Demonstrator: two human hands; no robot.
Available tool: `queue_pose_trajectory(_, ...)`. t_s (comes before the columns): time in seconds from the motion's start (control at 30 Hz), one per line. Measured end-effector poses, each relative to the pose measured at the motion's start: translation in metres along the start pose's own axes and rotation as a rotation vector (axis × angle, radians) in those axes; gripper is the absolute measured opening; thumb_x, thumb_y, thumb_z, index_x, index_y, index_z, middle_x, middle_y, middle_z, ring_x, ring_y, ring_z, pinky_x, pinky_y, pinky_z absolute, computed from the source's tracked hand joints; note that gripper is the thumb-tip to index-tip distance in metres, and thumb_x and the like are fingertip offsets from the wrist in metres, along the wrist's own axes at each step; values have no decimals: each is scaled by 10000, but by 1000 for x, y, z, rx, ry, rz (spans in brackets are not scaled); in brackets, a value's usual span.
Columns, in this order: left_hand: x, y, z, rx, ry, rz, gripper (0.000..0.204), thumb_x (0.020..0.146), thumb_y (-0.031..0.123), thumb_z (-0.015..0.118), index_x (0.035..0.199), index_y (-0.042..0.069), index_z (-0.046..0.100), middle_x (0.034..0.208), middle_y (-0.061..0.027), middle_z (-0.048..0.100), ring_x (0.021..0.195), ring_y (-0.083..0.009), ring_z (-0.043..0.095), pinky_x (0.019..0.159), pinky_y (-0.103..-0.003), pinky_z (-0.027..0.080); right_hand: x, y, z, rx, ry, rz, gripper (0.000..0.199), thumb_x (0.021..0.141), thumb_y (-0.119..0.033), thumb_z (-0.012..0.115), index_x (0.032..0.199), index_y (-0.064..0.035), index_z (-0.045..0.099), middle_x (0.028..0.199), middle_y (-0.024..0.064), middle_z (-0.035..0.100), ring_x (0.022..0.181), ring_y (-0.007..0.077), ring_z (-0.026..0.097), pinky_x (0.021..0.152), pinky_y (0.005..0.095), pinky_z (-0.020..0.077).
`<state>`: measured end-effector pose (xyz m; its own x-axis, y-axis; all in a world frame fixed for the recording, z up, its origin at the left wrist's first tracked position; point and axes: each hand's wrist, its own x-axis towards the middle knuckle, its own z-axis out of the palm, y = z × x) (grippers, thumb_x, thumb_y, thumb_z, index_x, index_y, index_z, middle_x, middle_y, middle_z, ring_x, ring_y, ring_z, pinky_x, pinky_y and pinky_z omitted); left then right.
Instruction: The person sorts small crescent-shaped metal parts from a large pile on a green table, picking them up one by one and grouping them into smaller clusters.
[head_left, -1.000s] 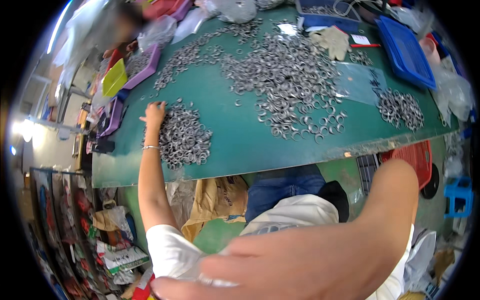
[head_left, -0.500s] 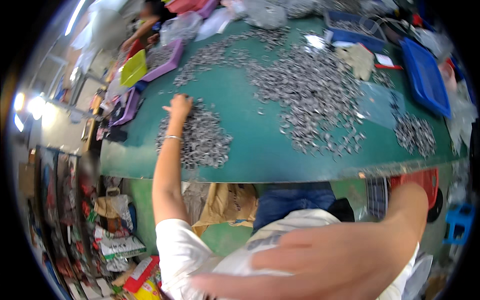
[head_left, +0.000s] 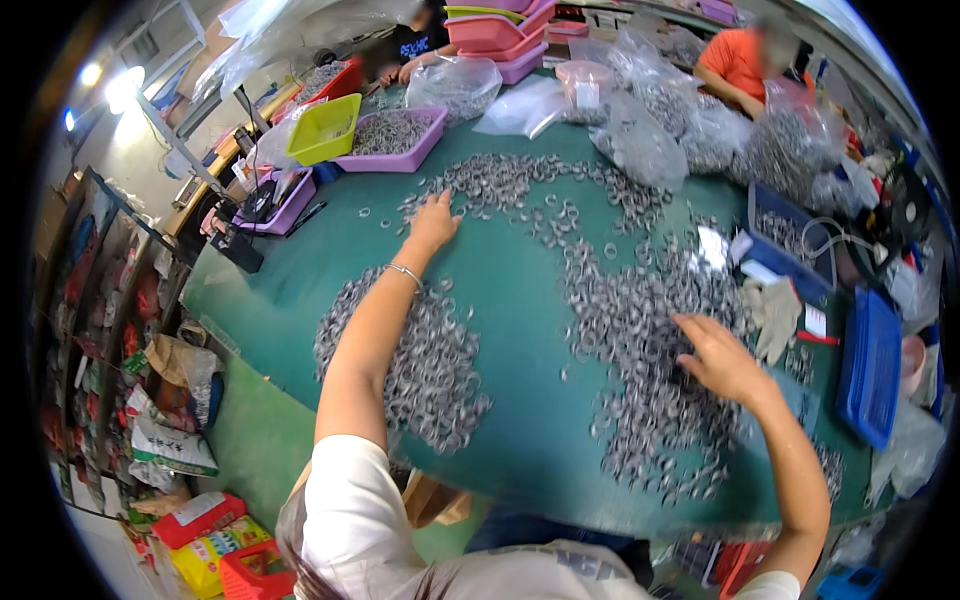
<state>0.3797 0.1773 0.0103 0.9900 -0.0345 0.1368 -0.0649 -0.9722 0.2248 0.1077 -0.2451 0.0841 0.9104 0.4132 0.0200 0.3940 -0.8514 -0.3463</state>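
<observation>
Grey metal rings under flat, released right hand, left hand spread open on scattered rings

Small silver metal rings lie loose in flat heaps across the green table, thickest near its middle.

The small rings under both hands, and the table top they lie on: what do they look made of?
Rings: probably metal, grey-silver with dull glints, thin and uniform; the left hand and right hand rest on them. Table top: a smooth matte green sheet, possibly rubber or vinyl; it shows no grain and no glare.
</observation>
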Motion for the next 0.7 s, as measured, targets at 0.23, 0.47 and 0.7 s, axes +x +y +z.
queue_pose_trajectory(0.23,101,40,38,-93,27,-191,670,871,576,466,1403,178,381,1453,-166,330,1314,-429,308,1027,-660,202,106,54,41,-72,138,-43,645,778,-164,685,1342,-38,398,1328,149,430,1213,334,412,995,410,354)
queue_pose_trajectory(0.47,117,48,59,-188,48,-108,764,725,696,546,1316,213,518,1386,-142,431,1274,-401,357,1031,-608,224,125,55,73,-34,142,-51,604,835,-240,632,1357,-47,398,1365,155,399,1262,344,354,1028,464,271)
queue_pose_trajectory(0.7,62,99,75,-306,83,283,568,684,545,664,1126,189,654,1118,-140,584,1079,-363,482,926,-499,390,113,41,70,-7,85,-125,544,871,-288,596,1345,-77,434,1354,156,419,1254,339,367,1015,475,277)
